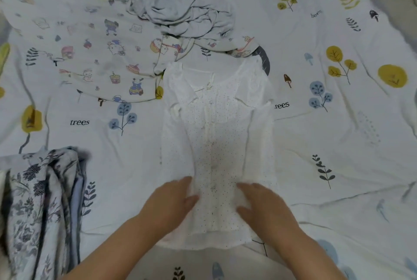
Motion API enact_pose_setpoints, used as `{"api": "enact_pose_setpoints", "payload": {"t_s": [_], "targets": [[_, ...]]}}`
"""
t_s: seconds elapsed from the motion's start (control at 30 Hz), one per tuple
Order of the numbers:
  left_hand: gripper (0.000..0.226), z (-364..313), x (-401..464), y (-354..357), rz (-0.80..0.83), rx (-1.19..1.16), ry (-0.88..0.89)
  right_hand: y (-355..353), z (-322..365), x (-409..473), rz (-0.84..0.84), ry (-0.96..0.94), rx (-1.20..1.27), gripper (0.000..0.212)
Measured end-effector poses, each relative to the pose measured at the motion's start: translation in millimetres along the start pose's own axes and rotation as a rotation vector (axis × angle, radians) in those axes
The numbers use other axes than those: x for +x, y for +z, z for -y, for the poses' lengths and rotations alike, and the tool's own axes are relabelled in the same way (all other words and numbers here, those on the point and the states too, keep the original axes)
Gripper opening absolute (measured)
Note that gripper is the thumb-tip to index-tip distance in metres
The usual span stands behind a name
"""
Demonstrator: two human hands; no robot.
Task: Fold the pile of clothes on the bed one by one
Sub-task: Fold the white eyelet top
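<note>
both hands (216,203) on white blouse (216,135)

Both bare arms reach forward. The left hand (171,200) and the right hand (262,203) lie flat, near each other, fingers (244,187) straight.

— What words can you read on your bed sheet (338,135)?
— You can read "trees" (79,122) near its left edge. Right of the middle it shows as "rees" (282,105).
</note>
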State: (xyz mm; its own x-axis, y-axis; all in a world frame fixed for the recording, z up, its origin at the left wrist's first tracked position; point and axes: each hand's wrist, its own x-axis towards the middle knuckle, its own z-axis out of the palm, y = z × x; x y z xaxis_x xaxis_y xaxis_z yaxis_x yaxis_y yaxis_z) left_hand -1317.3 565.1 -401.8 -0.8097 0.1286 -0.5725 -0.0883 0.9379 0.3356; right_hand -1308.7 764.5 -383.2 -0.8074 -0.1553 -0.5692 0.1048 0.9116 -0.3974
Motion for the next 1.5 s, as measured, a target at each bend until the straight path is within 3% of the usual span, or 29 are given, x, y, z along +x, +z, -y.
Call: {"api": "enact_pose_setpoints", "payload": {"t_s": [0.07,0.13,0.2,0.23,0.37,0.47,0.63,0.77,0.9,1.0,1.13,1.2,1.3,1.33,1.4,1.5], "targets": [[0.043,6.1,5.8,3.7,-0.089,0.004,0.024,4.7,-5.8,3.1,-0.017,-0.004,0.124,0.043],[0.038,19.7,15.2,5.9,-0.354,-0.013,0.051,6.7,-17.2,10.6,-0.251,0.002,0.13,0.046],[0.038,33.4,26.7,7.1,-0.463,0.086,0.113,11.2,-29.7,23.6,-0.446,0.015,0.033,0.052],[0.045,38.0,32.9,10.0,-0.439,0.154,0.13,14.6,-35.4,31.7,-0.451,0.034,-0.025,0.055],[0.054,57.1,50.3,32.1,-0.14,0.267,0.174,29.6,-56.4,52.1,-0.118,0.007,-0.186,0.054],[0.08,66.6,47.3,28.6,-0.216,0.249,0.301,19.2,-70.6,49.6,-0.15,-0.13,-0.161,0.056],[0.11,89.4,22.0,28.9,-0.205,0.398,0.442,13.8,-112.4,28.5,-0.196,-0.359,-0.408,0.114],[0.115,101.5,8.6,39.1,-0.141,0.404,0.475,18.0,-132.6,19.2,-0.143,-0.485,-0.502,0.12],[0.083,87.6,9.8,32.8,-0.029,0.091,0.385,23.3,-127.3,22.4,-0.12,-0.497,-0.379,0.089],[0.082,68.7,14.7,13.1,0.072,-0.239,0.23,15.4,-115.2,29.8,-0.149,-0.494,-0.164,0.058],[0.015,46.3,28.8,-32.2,0.09,-0.772,0.157,-25.2,-85.8,47.5,-0.118,-0.313,0.342,0.049],[0.03,43.0,44.9,-55.1,0.081,-1.042,0.113,-55.0,-68.7,62.3,-0.052,-0.236,0.55,0.044],[0.031,38.2,78.6,-81.4,-0.073,-1.411,-0.013,-87.8,-56.4,100.0,-0.192,-0.161,0.72,0.022],[0.026,35.9,91.3,-86.3,-0.118,-1.489,-0.079,-93.5,-54.3,112.0,-0.222,-0.122,0.763,0.033],[0.022,32.8,117.0,-88.7,-0.206,-1.538,-0.271,-98.3,-53.0,134.5,-0.233,0.016,0.868,0.044],[0.025,35.0,147.4,-84.3,-0.18,-1.537,-0.493,-90.8,-48.7,161.3,-0.195,0.22,1.037,0.027]]}}
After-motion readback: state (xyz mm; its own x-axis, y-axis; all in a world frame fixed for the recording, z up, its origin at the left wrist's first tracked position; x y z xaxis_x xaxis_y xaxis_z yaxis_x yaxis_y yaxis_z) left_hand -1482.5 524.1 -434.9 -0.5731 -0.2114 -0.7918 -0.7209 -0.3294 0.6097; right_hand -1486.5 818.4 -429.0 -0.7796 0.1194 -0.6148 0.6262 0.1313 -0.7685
